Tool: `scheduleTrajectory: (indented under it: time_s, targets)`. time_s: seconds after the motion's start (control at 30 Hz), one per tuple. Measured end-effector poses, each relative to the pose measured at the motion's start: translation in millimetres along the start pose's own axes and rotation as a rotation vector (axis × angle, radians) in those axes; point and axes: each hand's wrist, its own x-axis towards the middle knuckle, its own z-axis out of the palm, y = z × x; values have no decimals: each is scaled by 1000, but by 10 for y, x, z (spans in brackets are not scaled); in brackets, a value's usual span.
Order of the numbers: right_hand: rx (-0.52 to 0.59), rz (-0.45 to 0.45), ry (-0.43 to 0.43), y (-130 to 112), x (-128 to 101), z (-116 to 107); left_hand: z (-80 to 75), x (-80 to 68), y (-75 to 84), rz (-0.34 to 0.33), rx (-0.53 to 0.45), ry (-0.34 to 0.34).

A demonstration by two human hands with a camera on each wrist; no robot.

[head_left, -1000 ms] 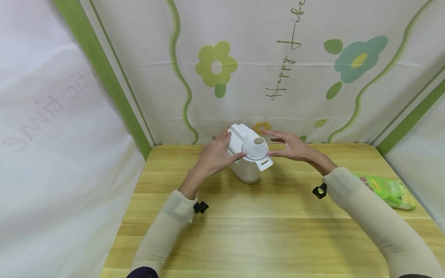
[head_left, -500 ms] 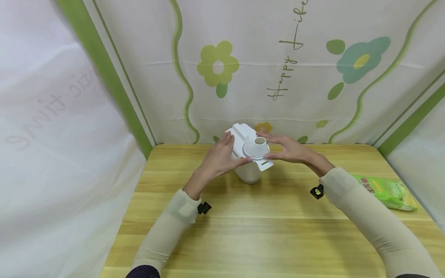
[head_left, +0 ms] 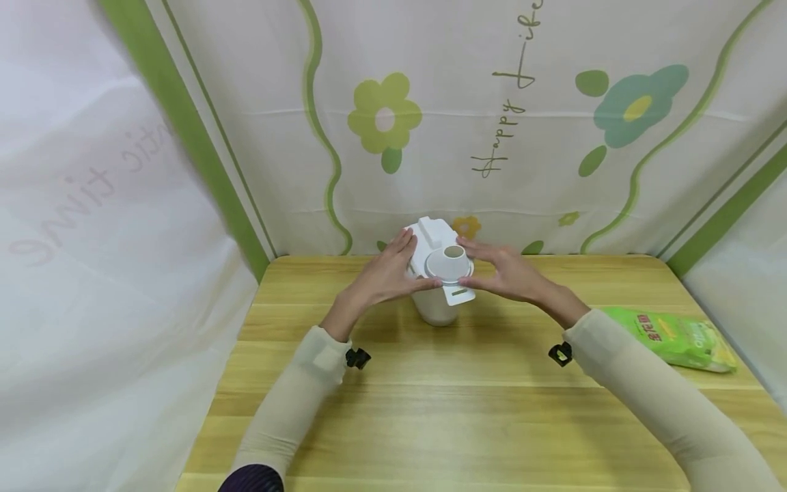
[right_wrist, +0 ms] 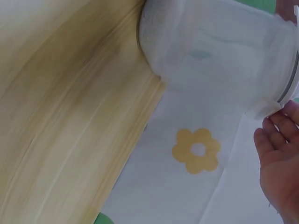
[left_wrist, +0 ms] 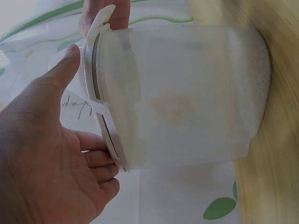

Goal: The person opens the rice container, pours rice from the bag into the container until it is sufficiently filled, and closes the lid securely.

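A translucent white container (head_left: 435,311) stands on the wooden table (head_left: 461,403) near its back edge, and its white lid (head_left: 430,240) has a round spout opening (head_left: 453,258). My left hand (head_left: 384,277) grips the lid's left side, thumb along the front and fingers behind. From the other side my right hand (head_left: 513,277) clasps the lid the same way, thumb by the front tab. The left wrist view shows the container (left_wrist: 187,93) with my left hand (left_wrist: 42,154) spanning its rim. In the right wrist view, my right hand (right_wrist: 280,158) has its fingertips at the edge of the container (right_wrist: 219,51).
A green snack bag (head_left: 673,336) lies at the table's right edge. A white cloth backdrop (head_left: 492,137) with flower prints closes in the back and both sides. Bare wood stretches from the container to the near edge.
My right hand has moved left from beside the lid onto it. The container has shifted slightly left and its front tab has turned a little. My left hand kept its hold.
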Motion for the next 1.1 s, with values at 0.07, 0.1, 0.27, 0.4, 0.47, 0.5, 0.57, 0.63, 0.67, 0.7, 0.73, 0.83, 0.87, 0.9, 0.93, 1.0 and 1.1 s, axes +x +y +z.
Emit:
scheduleTrajectory:
  time_s: [0.07, 0.1, 0.27, 0.4, 0.47, 0.5, 0.57, 0.63, 0.67, 0.7, 0.73, 0.83, 0.87, 0.9, 0.93, 1.0, 1.1]
  targets:
    - [-38, -13, 27, -30, -12, 17, -14, 15, -15, 14, -9, -16]
    - [-52, -17, 39, -43, -16, 27, -18, 25, -25, 22, -6, -22]
    - [-94, -20, 83, -118, -16, 88, -36, 69, -101, 51, -8, -48]
    - [-130, 7, 103, -209, -20, 134, -42, 108, -183, 94, -33, -65]
    - [-159, 21, 117, -257, -26, 154, -48, 127, -220, 117, -47, -72]
    - [-174, 25, 125, -277, -29, 164, -52, 134, -237, 128, -55, -77]
    - [-202, 24, 141, -324, -35, 179, -68, 145, -263, 149, -74, -91]
    - [-230, 15, 158, -362, -41, 194, -81, 157, -287, 173, -93, -105]
    - [-242, 9, 164, -377, -42, 203, -87, 163, -300, 184, -99, -111]
    - [-250, 2, 171, -395, -42, 208, -95, 166, -312, 193, -107, -117]
    - [-261, -3, 176, -408, -41, 215, -99, 171, -324, 201, -113, -122]
    - [-292, -7, 187, -431, -37, 234, -107, 187, -355, 216, -122, -134]
    - [-298, -9, 190, -435, -36, 240, -108, 193, -362, 218, -125, -139]
    - [-305, -11, 194, -439, -35, 244, -110, 198, -368, 218, -126, -144]
    - [-312, -12, 197, -440, -34, 250, -111, 202, -374, 219, -127, -148]
    - [-321, -19, 205, -446, -34, 258, -112, 211, -379, 219, -130, -156]
    - [-334, -29, 216, -445, -36, 270, -114, 216, -383, 215, -126, -162]
